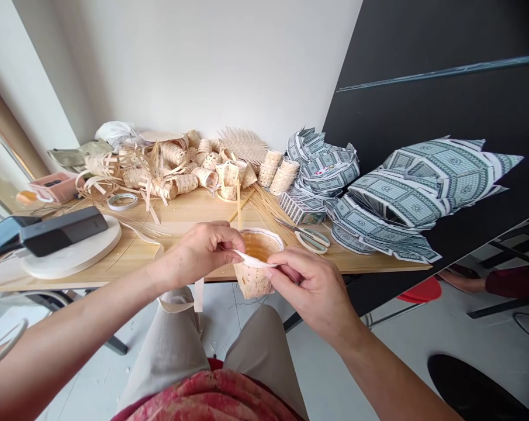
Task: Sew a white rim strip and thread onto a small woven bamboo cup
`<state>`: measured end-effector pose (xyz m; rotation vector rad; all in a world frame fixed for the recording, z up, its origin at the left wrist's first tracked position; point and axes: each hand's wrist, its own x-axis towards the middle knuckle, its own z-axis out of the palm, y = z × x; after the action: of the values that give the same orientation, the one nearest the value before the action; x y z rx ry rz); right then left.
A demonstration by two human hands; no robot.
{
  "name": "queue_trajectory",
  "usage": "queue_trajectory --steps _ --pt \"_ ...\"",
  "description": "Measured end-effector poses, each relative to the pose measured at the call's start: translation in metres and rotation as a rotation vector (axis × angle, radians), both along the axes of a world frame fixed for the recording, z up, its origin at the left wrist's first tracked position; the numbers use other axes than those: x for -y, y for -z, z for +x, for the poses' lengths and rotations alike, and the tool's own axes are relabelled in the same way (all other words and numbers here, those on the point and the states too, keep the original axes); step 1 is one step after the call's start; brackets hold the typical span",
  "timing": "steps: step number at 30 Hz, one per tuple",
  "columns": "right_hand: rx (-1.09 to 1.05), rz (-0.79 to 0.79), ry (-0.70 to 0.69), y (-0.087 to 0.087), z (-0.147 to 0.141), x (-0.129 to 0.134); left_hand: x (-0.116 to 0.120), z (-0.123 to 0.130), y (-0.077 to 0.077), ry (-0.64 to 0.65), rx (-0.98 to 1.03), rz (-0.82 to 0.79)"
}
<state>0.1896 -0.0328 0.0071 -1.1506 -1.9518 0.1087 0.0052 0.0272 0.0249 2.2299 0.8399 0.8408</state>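
One woven basket [252, 282] is held at the near edge of the wooden table [183, 211], above the person's two knees, between two bare hands. One white strip [256, 262] is stretched along the basket's near rim. Its left part is pinched between the thumb and fingers of the left hand [205, 251]; its right part is pinched by the thumb and forefinger of the right hand [306, 275]. Below the left hand, one pale loose end [198, 294] is seen hanging.

To the right of the basket, one pair of scissors [312, 240] is laid on the tabletop, its two blades parted. Behind it, two woven cylinders [270, 168] are stood side by side near one heap of patterned folded cards [329, 166]; a larger heap is spread farther right. At the left, one roll of tape [123, 202] is laid flat, and one black device [64, 230] is rested on one round white board [75, 257]. Many more woven pieces [174, 155] are piled at the back, overlapped too closely to be counted.
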Motion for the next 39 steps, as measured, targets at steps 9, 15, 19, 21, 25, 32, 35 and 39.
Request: queue_trajectory --steps 9,15,19,21,25,32,35,39 --pt "-0.067 -0.033 -0.024 0.008 0.0 -0.003 -0.008 0.002 -0.007 0.11 0.086 -0.326" --pt "-0.141 -0.094 -0.013 0.012 -0.001 -0.005 -0.008 0.0 -0.003 0.133 0.145 -0.564" --pt "-0.272 -0.222 -0.012 0.017 -0.001 -0.006 -0.004 0.001 0.0 0.107 0.234 -0.615" --pt "-0.335 -0.294 -0.02 0.019 -0.001 -0.007 -0.002 0.002 0.001 0.102 0.268 -0.619" --pt "-0.415 -0.369 -0.041 0.023 0.0 -0.01 -0.001 0.003 0.001 0.099 0.297 -0.624" --pt "-0.473 -0.386 -0.048 0.024 -0.001 -0.009 -0.002 0.0 0.005 0.11 0.356 -0.623" --pt "-0.499 -0.397 -0.049 0.023 -0.003 -0.008 -0.002 -0.001 0.008 0.112 0.376 -0.601" --pt "-0.514 -0.394 -0.048 0.024 -0.007 -0.009 -0.002 -0.003 0.01 0.129 0.42 -0.544"
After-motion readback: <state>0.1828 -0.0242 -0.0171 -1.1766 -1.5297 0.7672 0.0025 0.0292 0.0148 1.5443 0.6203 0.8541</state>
